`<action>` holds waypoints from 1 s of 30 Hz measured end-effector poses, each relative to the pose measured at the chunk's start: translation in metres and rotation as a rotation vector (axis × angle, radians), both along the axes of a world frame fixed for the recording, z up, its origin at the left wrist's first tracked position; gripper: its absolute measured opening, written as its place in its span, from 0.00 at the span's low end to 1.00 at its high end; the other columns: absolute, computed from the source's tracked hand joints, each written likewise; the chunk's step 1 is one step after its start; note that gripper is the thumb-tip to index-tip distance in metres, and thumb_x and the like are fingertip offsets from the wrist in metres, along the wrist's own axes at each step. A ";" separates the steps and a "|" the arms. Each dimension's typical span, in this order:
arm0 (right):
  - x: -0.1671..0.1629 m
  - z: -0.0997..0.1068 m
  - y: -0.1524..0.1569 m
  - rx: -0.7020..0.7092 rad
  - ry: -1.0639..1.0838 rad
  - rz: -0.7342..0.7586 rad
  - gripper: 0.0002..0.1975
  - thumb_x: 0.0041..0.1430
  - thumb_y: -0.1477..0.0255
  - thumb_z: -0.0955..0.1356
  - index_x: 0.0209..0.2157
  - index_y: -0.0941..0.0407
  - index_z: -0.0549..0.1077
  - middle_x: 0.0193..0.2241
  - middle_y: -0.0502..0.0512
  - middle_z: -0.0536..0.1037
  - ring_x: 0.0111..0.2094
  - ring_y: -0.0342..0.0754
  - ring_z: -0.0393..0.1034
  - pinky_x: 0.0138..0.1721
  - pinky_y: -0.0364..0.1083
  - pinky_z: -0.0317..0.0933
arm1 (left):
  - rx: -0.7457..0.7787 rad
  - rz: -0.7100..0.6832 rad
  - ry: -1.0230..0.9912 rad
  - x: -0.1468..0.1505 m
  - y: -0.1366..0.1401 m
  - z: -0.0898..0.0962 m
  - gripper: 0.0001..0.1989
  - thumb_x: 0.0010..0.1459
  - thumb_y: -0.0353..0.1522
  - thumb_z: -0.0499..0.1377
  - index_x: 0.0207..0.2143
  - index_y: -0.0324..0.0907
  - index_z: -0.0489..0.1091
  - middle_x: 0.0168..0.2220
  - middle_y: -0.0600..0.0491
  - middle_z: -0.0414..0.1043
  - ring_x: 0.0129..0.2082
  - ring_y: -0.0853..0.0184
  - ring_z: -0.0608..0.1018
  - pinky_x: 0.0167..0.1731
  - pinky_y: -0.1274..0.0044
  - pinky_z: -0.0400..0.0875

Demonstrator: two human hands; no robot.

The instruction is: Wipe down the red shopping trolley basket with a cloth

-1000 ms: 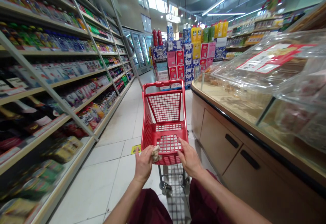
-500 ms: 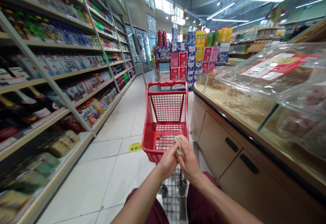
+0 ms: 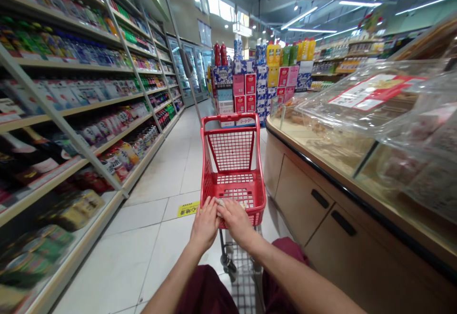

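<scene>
A small red plastic shopping cart [image 3: 232,180] stands in front of me in the aisle, its basket holding nothing I can make out. My left hand [image 3: 206,223] lies on the near left corner of the basket rim, fingers bent over the edge. Beside it, close to touching, my right hand [image 3: 235,221] is closed over a crumpled pale cloth [image 3: 220,203] at the near rim. Most of the cloth is hidden under the fingers. Below the basket a dark caster [image 3: 228,262] shows between my knees.
Shelves of bottles and packs [image 3: 78,95] line the left side. On the right runs a wooden counter [image 3: 296,180] with clear plastic covers [image 3: 371,99]. Stacked drink cartons [image 3: 246,87] stand ahead. A yellow floor sticker [image 3: 188,208] is left of the cart.
Both hands have moved left and down, from above the basket to its near left rim. Earlier they were pressed together round the cloth; now they lie side by side.
</scene>
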State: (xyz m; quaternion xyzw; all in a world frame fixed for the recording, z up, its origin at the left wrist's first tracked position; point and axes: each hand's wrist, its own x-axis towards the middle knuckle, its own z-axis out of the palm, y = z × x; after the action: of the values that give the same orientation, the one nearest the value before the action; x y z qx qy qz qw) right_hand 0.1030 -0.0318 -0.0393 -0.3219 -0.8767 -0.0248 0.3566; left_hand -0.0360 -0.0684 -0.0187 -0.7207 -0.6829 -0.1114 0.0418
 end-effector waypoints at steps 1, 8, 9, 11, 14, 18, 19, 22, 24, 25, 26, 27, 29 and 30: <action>0.013 0.001 0.004 0.011 -0.004 0.008 0.13 0.57 0.74 0.61 0.44 0.54 0.69 0.48 0.58 0.70 0.49 0.49 0.62 0.49 0.54 0.57 | -0.009 -0.005 0.013 -0.002 0.000 0.001 0.21 0.56 0.33 0.45 0.52 0.37 0.58 0.56 0.46 0.56 0.57 0.60 0.56 0.54 0.61 0.54; 0.061 0.005 0.000 -0.016 0.127 -0.101 0.14 0.59 0.75 0.58 0.46 0.53 0.67 0.49 0.57 0.68 0.51 0.48 0.60 0.51 0.54 0.56 | 0.038 0.006 0.044 0.007 0.000 -0.001 0.20 0.56 0.31 0.44 0.50 0.38 0.61 0.57 0.47 0.55 0.58 0.59 0.55 0.54 0.59 0.53; 0.047 0.004 -0.004 -0.027 0.122 -0.074 0.14 0.59 0.75 0.59 0.46 0.54 0.67 0.49 0.57 0.68 0.52 0.48 0.60 0.51 0.54 0.56 | 0.036 -0.003 0.047 0.009 -0.001 -0.001 0.20 0.56 0.30 0.44 0.51 0.39 0.60 0.57 0.47 0.55 0.58 0.59 0.55 0.54 0.59 0.53; 0.020 0.003 -0.009 -0.043 0.097 -0.021 0.15 0.59 0.75 0.59 0.46 0.54 0.67 0.50 0.57 0.67 0.52 0.48 0.60 0.51 0.53 0.57 | 0.016 -0.018 0.059 0.012 -0.002 -0.002 0.21 0.56 0.28 0.42 0.53 0.38 0.57 0.57 0.47 0.54 0.58 0.61 0.54 0.54 0.61 0.54; 0.025 0.002 -0.004 -0.018 0.052 0.041 0.14 0.59 0.74 0.60 0.45 0.53 0.68 0.50 0.56 0.68 0.52 0.48 0.60 0.50 0.53 0.57 | -0.006 -0.013 0.090 0.013 -0.004 -0.002 0.23 0.55 0.25 0.41 0.54 0.35 0.55 0.57 0.45 0.54 0.58 0.61 0.54 0.54 0.63 0.54; 0.085 -0.003 0.008 0.032 0.100 -0.073 0.13 0.59 0.73 0.59 0.45 0.53 0.69 0.49 0.58 0.69 0.52 0.49 0.60 0.50 0.56 0.56 | 0.032 0.045 0.117 0.017 -0.004 -0.004 0.24 0.53 0.23 0.41 0.54 0.35 0.54 0.58 0.45 0.51 0.58 0.59 0.53 0.54 0.63 0.53; 0.091 -0.005 0.008 0.040 0.124 -0.096 0.14 0.59 0.74 0.59 0.45 0.53 0.69 0.49 0.59 0.68 0.52 0.49 0.59 0.51 0.55 0.56 | 0.039 0.052 0.118 0.019 -0.003 -0.005 0.25 0.53 0.23 0.41 0.55 0.35 0.54 0.58 0.45 0.51 0.59 0.59 0.52 0.54 0.62 0.53; 0.068 -0.011 -0.001 0.066 0.177 -0.063 0.14 0.59 0.76 0.58 0.44 0.55 0.70 0.49 0.59 0.68 0.53 0.47 0.58 0.51 0.54 0.56 | 0.033 0.045 0.125 0.026 0.000 -0.008 0.25 0.54 0.23 0.41 0.55 0.35 0.53 0.59 0.46 0.49 0.59 0.60 0.51 0.55 0.62 0.52; 0.041 -0.011 -0.006 0.083 0.174 -0.014 0.15 0.59 0.78 0.58 0.44 0.55 0.70 0.48 0.59 0.69 0.53 0.47 0.58 0.51 0.52 0.57 | 0.016 0.031 0.132 0.028 0.001 -0.009 0.25 0.54 0.23 0.40 0.55 0.35 0.52 0.58 0.46 0.50 0.59 0.61 0.51 0.55 0.63 0.52; 0.033 -0.010 -0.006 0.091 0.158 0.012 0.15 0.59 0.78 0.58 0.44 0.55 0.70 0.48 0.59 0.69 0.53 0.47 0.58 0.51 0.52 0.57 | 0.007 0.027 0.135 0.028 0.002 -0.009 0.25 0.54 0.23 0.40 0.56 0.36 0.52 0.58 0.46 0.50 0.59 0.61 0.51 0.54 0.63 0.53; 0.032 -0.009 -0.004 0.096 0.138 0.036 0.15 0.59 0.77 0.58 0.44 0.55 0.70 0.48 0.59 0.69 0.53 0.47 0.58 0.51 0.52 0.57 | 0.001 0.024 0.137 0.028 0.003 -0.009 0.25 0.54 0.23 0.40 0.56 0.36 0.51 0.58 0.46 0.51 0.59 0.61 0.51 0.54 0.64 0.53; 0.037 -0.008 -0.001 0.095 0.119 0.048 0.14 0.59 0.76 0.58 0.44 0.55 0.70 0.48 0.58 0.69 0.53 0.47 0.59 0.51 0.51 0.57 | 0.000 0.023 0.139 0.028 0.003 -0.009 0.25 0.54 0.23 0.40 0.56 0.36 0.51 0.58 0.46 0.50 0.59 0.61 0.51 0.55 0.64 0.53; 0.063 -0.007 0.007 0.084 0.119 0.006 0.14 0.59 0.75 0.59 0.45 0.53 0.69 0.49 0.57 0.69 0.52 0.47 0.59 0.51 0.52 0.57 | 0.002 0.026 0.140 0.029 0.004 -0.008 0.26 0.53 0.23 0.40 0.56 0.36 0.50 0.59 0.46 0.48 0.59 0.61 0.51 0.55 0.64 0.52; 0.079 -0.008 0.010 0.080 0.141 -0.041 0.14 0.59 0.74 0.59 0.45 0.52 0.69 0.49 0.57 0.68 0.52 0.47 0.59 0.51 0.53 0.57 | 0.002 0.029 0.137 0.030 0.004 -0.008 0.26 0.53 0.23 0.40 0.56 0.36 0.50 0.59 0.46 0.48 0.59 0.61 0.51 0.55 0.64 0.51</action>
State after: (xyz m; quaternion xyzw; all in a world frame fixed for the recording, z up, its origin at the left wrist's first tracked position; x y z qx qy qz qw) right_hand 0.1816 -0.0215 -0.0470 -0.3264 -0.8410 -0.0444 0.4292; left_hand -0.0058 -0.0642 -0.0265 -0.7167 -0.6886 -0.0618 0.0911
